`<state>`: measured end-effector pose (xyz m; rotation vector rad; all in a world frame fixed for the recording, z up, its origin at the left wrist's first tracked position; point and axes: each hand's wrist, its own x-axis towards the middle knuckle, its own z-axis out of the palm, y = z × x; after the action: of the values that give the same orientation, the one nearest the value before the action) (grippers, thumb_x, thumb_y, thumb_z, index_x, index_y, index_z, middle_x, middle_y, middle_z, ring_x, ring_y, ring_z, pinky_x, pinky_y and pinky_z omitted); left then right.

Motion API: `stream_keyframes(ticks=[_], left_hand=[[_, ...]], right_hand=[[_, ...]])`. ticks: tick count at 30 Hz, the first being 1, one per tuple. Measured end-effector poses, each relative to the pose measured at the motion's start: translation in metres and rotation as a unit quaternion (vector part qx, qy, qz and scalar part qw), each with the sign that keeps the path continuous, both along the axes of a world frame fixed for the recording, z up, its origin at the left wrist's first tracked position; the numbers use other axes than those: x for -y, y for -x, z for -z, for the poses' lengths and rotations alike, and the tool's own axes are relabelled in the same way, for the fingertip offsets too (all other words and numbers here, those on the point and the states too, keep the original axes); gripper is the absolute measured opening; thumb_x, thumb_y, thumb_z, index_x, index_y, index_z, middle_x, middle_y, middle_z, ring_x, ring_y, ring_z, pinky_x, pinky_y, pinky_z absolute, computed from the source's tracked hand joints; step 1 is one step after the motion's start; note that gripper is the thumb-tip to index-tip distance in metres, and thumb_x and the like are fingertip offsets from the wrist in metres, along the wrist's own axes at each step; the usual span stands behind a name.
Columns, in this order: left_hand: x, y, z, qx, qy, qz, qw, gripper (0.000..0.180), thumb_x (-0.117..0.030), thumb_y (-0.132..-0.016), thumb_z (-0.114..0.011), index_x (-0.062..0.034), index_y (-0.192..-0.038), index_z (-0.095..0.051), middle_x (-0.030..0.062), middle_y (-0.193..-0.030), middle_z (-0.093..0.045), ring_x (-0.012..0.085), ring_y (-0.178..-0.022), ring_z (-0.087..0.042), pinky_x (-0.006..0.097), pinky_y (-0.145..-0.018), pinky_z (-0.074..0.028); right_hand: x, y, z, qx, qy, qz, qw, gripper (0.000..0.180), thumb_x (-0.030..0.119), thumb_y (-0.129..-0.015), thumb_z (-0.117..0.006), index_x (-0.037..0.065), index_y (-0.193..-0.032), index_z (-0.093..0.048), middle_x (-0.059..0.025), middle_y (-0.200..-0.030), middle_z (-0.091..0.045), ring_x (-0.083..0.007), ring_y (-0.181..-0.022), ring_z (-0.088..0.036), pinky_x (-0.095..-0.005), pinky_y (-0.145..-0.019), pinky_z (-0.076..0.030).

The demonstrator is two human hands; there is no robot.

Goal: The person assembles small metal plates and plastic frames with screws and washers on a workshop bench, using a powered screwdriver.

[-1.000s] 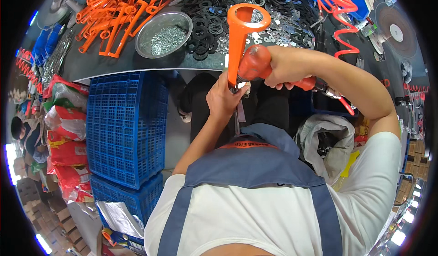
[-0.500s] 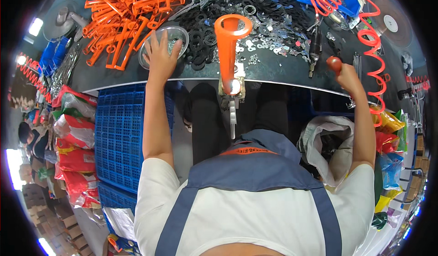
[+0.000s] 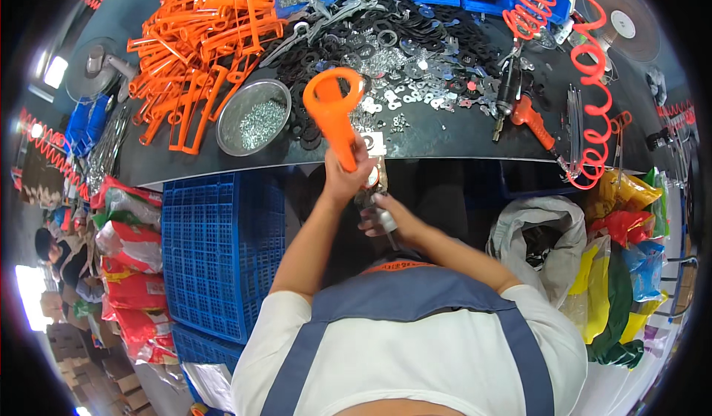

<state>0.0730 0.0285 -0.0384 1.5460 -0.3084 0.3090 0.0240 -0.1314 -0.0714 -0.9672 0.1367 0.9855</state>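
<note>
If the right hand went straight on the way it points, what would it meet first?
Likely the left wrist, which lies ahead of the right hand in the picture; depth is unclear.

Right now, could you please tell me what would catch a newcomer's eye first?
Probably the heap of orange parts, upper left on the dark bench. Next, the ring-ended orange piece in the left hand, by the bench's near edge. Coiled red hoses stand out at the upper right.
</note>
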Motion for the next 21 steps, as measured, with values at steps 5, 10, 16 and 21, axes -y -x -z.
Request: stream_keyframes(ticks=[5,10,16,21], left_hand=[[0.026,0.002,-0.005,0.088,-0.032,-0.153,0.984,0.009,0.001,-0.088,-0.045,0.0012,-0.095,-0.050,0.0051,-0.081,-0.054,0.0074,-0.064,-0.050,0.020,-0.057,-0.041],[0.026,0.000,-0.010,0.041,0.016,-0.161,0.986,0.010,0.005,-0.079,-0.053,0.0019,-0.089,-0.054,0.0081,-0.076,-0.059,0.0149,-0.068,-0.058,0.027,-0.064,-0.047],[0.042,0.010,-0.022,0.113,-0.072,-0.267,0.954,0.021,0.002,-0.076,-0.058,0.0007,-0.096,-0.051,0.0089,-0.075,-0.058,0.0174,-0.066,-0.059,0.027,-0.063,-0.047],[0.033,0.013,-0.021,0.127,-0.187,-0.205,0.952,0.030,0.006,-0.074,-0.058,0.0004,-0.100,-0.042,0.0074,-0.084,-0.052,0.0108,-0.075,-0.053,0.025,-0.067,-0.047]], right_hand=[[-0.032,0.024,0.016,0.134,0.044,0.196,0.970,0.033,0.035,-0.090,-0.050,0.003,-0.100,-0.054,-0.0015,-0.081,-0.052,-0.0102,-0.072,-0.049,-0.0259,-0.060,-0.039],[-0.043,0.021,0.026,0.192,0.067,0.236,0.950,0.049,0.040,-0.090,-0.047,0.002,-0.061,-0.056,-0.0062,-0.059,-0.050,-0.0131,-0.058,-0.046,-0.0288,-0.054,-0.034],[-0.078,0.038,0.042,0.078,-0.004,0.295,0.952,0.039,0.035,-0.095,-0.038,0.009,-0.122,-0.047,-0.0007,-0.091,-0.053,-0.0081,-0.072,-0.049,-0.0231,-0.063,-0.042],[-0.065,0.026,0.036,0.133,0.015,0.244,0.961,0.036,0.033,-0.092,-0.047,0.005,-0.113,-0.043,-0.0046,-0.081,-0.053,-0.0111,-0.061,-0.053,-0.0245,-0.049,-0.043]])
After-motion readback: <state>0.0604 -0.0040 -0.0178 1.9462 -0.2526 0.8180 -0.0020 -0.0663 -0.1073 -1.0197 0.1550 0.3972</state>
